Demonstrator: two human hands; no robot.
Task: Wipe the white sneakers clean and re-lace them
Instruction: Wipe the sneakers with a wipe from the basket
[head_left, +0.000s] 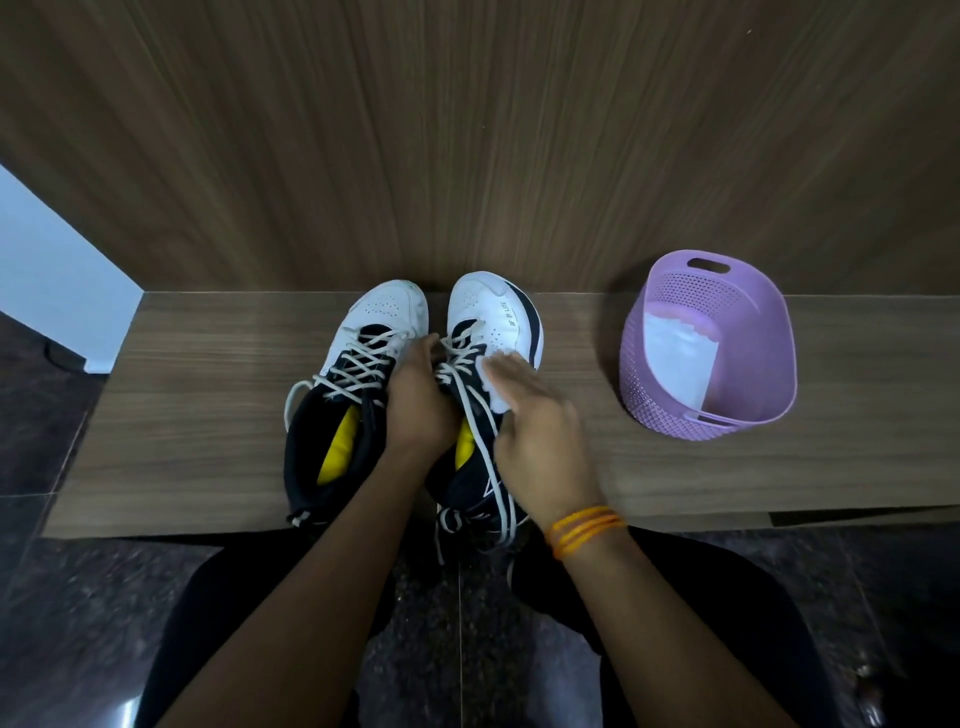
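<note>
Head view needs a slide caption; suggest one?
Left hand grips a sneaker while right hand presses a wipe to its side.

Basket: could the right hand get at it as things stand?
Probably yes: the basket stands on the bench right of the right hand, nothing between, though that hand presses a wipe.

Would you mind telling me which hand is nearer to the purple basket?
Right. The right hand, pressing a white wipe on the right sneaker, lies left of the purple basket. The left hand grips that sneaker's inner side, farther left.
</note>
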